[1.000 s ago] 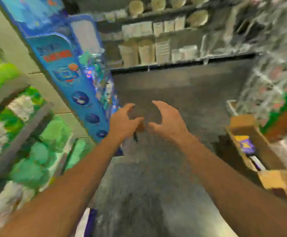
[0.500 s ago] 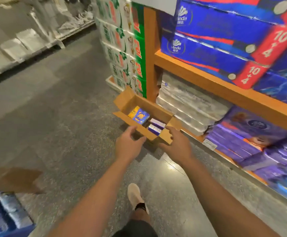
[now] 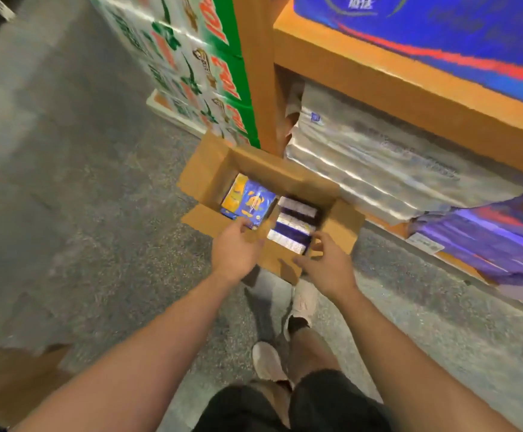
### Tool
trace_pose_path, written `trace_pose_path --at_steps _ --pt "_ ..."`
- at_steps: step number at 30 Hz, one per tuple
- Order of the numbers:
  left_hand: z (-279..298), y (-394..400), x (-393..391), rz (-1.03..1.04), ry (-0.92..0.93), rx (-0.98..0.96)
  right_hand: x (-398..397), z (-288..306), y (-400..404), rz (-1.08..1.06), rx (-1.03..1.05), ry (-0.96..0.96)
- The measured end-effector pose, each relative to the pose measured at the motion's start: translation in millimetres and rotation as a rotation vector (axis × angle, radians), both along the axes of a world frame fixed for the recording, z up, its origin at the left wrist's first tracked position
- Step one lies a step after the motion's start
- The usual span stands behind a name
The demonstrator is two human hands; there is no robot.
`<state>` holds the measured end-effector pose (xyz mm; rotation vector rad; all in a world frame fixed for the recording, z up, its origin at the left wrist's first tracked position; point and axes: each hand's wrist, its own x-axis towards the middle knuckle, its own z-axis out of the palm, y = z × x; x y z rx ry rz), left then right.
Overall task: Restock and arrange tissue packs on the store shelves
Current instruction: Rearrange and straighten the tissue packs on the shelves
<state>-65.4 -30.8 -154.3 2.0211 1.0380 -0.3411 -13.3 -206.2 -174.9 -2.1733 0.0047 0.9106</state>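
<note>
Both hands reach down to the open brown cardboard carton [image 3: 255, 169] that sits on the grey speckled floor [image 3: 66, 198]. The left hand [image 3: 236, 247] hovers at the carton's near flap, fingers loosely spread and curled, empty, its fingertips just over the edge of the blue-and-yellow printed tissue pack [image 3: 249, 201] lying flat in the carton's left half. The right hand [image 3: 328, 263] is at the carton's near right corner, half open, thumb and forefinger close to the cardboard rim; whether they pinch it or only touch it I cannot tell. In the carton's right half lie purple-and-white striped tissue packs [image 3: 292, 224], stacked side by side.

Right behind the carton stands the orange wooden shelf unit [image 3: 409, 85], its post almost touching the carton's far wall. Clear-wrapped white tissue bundles [image 3: 378, 169] fill the low shelf behind the carton, and purple wrapped packs [image 3: 487, 238] lie to the right of it.

The step in hand looks like picking stock out of the carton. Next, the left hand probably needs to dip past the flap and close around the blue-and-yellow pack, while the right steadies the rim or takes a purple one. The flaps crowd the opening, so fingers should go in from above.
</note>
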Motion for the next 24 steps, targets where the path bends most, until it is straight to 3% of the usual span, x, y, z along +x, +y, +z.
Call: trace_pose_path --at_steps 6,11,15,20,24 --pt "-129 73 89 -0.007 0.052 -0.016 72 -136 75 -0.131 -0.007 0.181" --pt "-257 146 132 -0.071 0.178 0.09 102 -260 147 -0.336 0.03 0.349" --pt "-347 189 151 -0.085 0.341 0.06 116 -344 191 -0.438 0.037 0.383" --pt "-398 201 152 -0.189 0.428 -0.004 125 -390 209 -0.623 0.117 0.49" --pt "-401 205 145 -0.331 0.458 -0.126 123 -397 174 -0.709 -0.014 0.334"
